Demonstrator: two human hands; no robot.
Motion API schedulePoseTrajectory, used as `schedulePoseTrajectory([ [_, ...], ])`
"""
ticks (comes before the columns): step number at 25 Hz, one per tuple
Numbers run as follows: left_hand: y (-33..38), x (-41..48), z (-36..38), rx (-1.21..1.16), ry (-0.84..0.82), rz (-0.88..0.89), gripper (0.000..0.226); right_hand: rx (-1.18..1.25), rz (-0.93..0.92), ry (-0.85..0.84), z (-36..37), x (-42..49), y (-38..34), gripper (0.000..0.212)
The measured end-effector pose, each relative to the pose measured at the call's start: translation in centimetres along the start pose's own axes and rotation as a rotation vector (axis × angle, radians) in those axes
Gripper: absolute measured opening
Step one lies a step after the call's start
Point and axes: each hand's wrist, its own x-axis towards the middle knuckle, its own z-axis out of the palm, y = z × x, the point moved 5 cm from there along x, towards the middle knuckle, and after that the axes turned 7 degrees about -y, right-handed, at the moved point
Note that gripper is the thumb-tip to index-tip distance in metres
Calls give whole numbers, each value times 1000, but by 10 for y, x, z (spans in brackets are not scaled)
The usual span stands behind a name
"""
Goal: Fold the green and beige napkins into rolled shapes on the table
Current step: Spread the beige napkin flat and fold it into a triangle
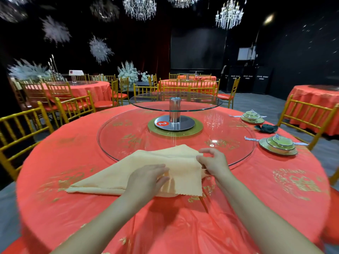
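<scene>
Two hands work on one beige napkin (128,171); the left hand (146,177) lies on top of the cloth with its fingers nearly straight, pressing the near middle of it down, nothing closed inside them; the right hand (212,162) has its fingers curled and pinches the napkin's right edge, lifting that side a little off the table (73,162). The beige napkin is spread as a rough triangle between and to the left of the hands; its long point runs left across the red cloth, its far corner lies over the rim of the glass turntable (128,136), its near right corner hangs just beside the right wrist. One green napkin (266,128), dark and already bunched into a shape, sits well apart at the far right of the table, between two place settings; each setting is a plate with a lidded bowl, one farther (252,117), one nearer (278,144). Motion blur softens the left fingertips.
</scene>
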Motion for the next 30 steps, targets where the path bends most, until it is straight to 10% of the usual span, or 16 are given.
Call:
schedulePoseTrajectory([
  [6,-17,-6,20,122,-402,-156,110,-115,-144,-107,-10,-5,-11,29],
  [12,-22,-17,26,249,-337,-151,126,-401,-322,21,-19,-12,-15,19],
  [17,-18,-15,10,174,-207,-100,109,-364,-511,63,-30,-15,-27,18],
  [23,-2,-12,-33,-127,135,96,23,-274,-495,118,-55,-14,-35,34],
  [30,5,-1,-60,-267,259,227,40,-443,-714,113,-49,-17,-54,28],
])
